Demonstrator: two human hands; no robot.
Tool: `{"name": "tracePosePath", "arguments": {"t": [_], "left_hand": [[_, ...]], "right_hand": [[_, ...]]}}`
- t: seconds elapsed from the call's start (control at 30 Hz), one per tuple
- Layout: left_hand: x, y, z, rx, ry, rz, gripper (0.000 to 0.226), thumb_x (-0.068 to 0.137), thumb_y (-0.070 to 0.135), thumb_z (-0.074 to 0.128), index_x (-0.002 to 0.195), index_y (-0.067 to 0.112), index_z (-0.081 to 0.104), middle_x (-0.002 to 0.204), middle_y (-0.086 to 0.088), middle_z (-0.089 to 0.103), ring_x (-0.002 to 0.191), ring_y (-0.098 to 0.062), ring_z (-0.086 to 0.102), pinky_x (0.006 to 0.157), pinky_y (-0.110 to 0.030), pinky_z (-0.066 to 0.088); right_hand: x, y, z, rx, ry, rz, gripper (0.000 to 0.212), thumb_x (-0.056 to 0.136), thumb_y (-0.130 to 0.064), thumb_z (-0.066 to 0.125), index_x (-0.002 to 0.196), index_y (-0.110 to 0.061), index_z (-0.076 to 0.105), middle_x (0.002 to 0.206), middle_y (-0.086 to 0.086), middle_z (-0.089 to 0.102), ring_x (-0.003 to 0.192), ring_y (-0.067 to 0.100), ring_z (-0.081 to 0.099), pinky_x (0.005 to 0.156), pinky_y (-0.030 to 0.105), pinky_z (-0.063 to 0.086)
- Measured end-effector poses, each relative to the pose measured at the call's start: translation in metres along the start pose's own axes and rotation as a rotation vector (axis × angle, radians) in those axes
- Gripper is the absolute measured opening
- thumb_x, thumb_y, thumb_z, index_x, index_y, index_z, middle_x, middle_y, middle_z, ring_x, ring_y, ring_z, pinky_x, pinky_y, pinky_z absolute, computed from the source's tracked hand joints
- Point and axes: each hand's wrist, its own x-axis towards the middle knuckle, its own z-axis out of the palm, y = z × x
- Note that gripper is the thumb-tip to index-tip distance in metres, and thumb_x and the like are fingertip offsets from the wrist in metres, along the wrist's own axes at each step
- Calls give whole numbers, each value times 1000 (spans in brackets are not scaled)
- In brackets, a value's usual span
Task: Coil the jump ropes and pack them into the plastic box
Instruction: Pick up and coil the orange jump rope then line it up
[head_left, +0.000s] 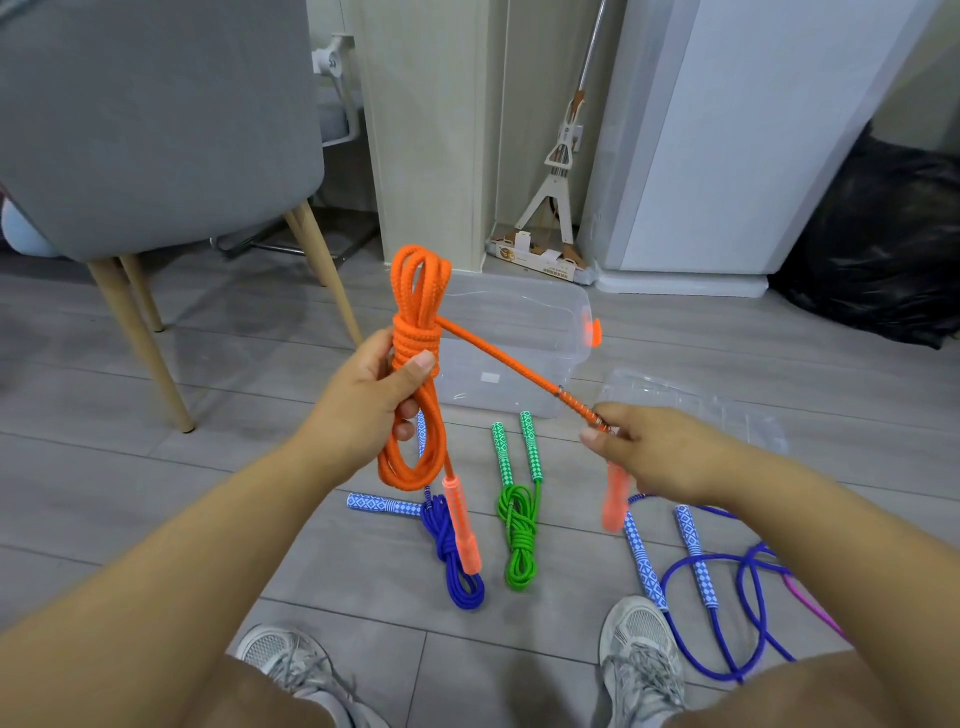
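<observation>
Left hand (374, 400) grips the orange jump rope (415, 332) upright at its wrapped waist, right hand (644, 452) pinches the free tail near its handle, the tail taut and slanting down toward the right hand; the plastic box (519, 322) lies on the floor just beyond, between my two hands.

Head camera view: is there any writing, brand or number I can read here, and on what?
No text can be read here.
On the brown-and-white cardboard sleeve at the white mop's foot: dark print, too small to read.
On the clear plastic box on the floor: a small white sticker, too blurred to read.
</observation>
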Motion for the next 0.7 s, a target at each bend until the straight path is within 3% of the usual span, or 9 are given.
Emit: {"name": "tracePosePath", "arguments": {"t": [0.13, 0.27, 0.37, 0.53, 0.7], "left_hand": [[3, -1, -2, -19, 53, 16, 8, 96, 17, 47, 90, 19, 52, 76, -5, 48, 48, -4, 45, 43, -21, 43], [4, 2, 1, 6, 68, 32, 8, 96, 16, 47, 90, 20, 51, 69, -3, 49, 45, -2, 48, 46, -21, 48], [5, 3, 2, -4, 69, 31, 10, 96, 17, 47, 92, 25, 52, 71, -3, 51, 46, -1, 49, 50, -22, 50], [6, 0, 1, 65, 64, 21, 11, 96, 21, 48, 93, 30, 53, 75, -1, 55, 60, -11, 51, 62, -29, 51], [9, -2, 2, 127, 83, 56, 11, 96, 20, 49, 91, 29, 53, 73, 2, 53, 59, -8, 49, 57, -24, 45]], "right_hand": [[1, -3, -4, 697, 76, -60, 19, 97, -24, 43, 80, -16, 46, 80, 25, 65, 51, 22, 62, 41, 28, 49], [-2, -13, -13, 1188, 184, -148, 12, 85, -19, 54, 82, -8, 49, 71, 10, 70, 49, 21, 64, 43, 25, 52], [-4, -20, -17, 1291, 241, -220, 28, 61, -27, 67, 75, -9, 50, 72, 13, 67, 48, 20, 62, 44, 24, 52], [-5, -23, -24, 1272, 312, -246, 18, 77, -4, 59, 69, -11, 44, 56, 6, 59, 41, 17, 56, 38, 21, 45], [-8, -24, -29, 1202, 354, -253, 23, 84, 1, 55, 68, -11, 43, 50, 2, 56, 36, 16, 50, 35, 20, 40]]}}
